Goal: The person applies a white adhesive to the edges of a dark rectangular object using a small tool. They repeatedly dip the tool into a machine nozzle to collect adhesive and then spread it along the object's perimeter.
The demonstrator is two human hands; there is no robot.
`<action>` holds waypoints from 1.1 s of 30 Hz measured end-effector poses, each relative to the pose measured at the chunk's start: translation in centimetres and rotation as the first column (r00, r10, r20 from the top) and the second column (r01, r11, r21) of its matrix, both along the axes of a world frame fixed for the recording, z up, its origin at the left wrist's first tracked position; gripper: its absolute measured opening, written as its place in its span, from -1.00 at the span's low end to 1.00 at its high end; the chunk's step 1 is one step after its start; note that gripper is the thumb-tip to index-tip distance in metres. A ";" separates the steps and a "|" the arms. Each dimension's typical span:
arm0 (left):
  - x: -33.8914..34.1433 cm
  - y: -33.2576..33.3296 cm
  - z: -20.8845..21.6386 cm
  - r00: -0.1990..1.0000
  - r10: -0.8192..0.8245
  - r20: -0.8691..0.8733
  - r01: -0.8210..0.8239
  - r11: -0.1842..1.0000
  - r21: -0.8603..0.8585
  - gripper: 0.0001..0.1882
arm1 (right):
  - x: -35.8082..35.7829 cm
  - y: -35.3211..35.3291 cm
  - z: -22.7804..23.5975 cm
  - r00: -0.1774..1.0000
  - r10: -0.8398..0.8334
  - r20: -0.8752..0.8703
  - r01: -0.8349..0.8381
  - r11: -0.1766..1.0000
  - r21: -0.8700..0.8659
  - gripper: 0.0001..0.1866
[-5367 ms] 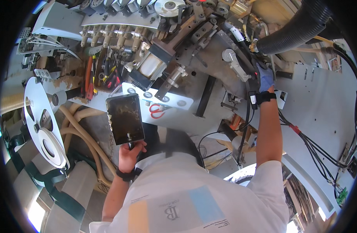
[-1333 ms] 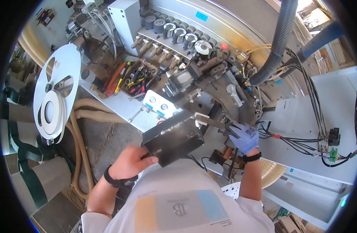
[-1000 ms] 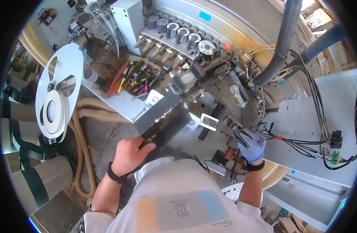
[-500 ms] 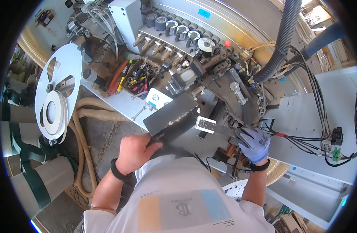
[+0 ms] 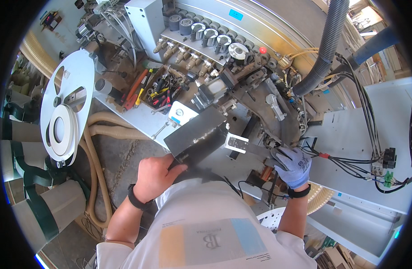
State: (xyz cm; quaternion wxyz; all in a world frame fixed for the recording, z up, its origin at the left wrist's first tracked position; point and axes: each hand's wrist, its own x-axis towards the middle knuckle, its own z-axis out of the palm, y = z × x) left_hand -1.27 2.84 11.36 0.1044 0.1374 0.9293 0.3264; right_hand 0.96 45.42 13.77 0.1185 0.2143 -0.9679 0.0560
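Note:
A dark rectangular metal box (image 5: 194, 134) with worn, chipped edges is in front of me, tilted. My bare left hand (image 5: 159, 172) grips its near left corner, thumb on the side face and fingers hidden behind. My right hand (image 5: 294, 167), in a light grey-purple glove with dark fingertips, is closed around the right end of a long flat dark tool (image 5: 259, 150), whose kind I cannot make out. A pale U-shaped metal end (image 5: 236, 143) on that tool lies close to the box's right end; whether they touch I cannot tell.
A machine bed carries a row of rollers (image 5: 210, 38). Hand tools fill an open tray (image 5: 163, 92) beyond the box, near a pressure gauge panel (image 5: 181, 114). A white reel (image 5: 64, 110) stands left. Black cables (image 5: 345, 163) and a grey hose (image 5: 324, 54) hang at right.
The box and the tool's pale end have shifted very slightly to the left. Both hands keep their grip.

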 end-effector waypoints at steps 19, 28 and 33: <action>2.6 1.7 -1.2 0.991 -0.105 0.083 0.100 0.993 0.069 -0.63 | -0.6 1.0 -5.3 0.937 -0.266 0.224 0.298 0.947 -0.120 -0.59; 2.0 -3.4 -6.6 0.631 0.369 0.682 -0.697 0.656 0.290 -0.64 | -0.5 7.0 -11.3 0.687 -0.504 0.524 0.716 0.595 -0.366 -0.65; 2.5 -3.3 -7.7 0.588 0.343 0.733 -0.726 0.623 0.291 -0.59 | -4.0 10.2 -12.0 0.557 -0.730 0.396 0.812 0.579 -0.073 -0.59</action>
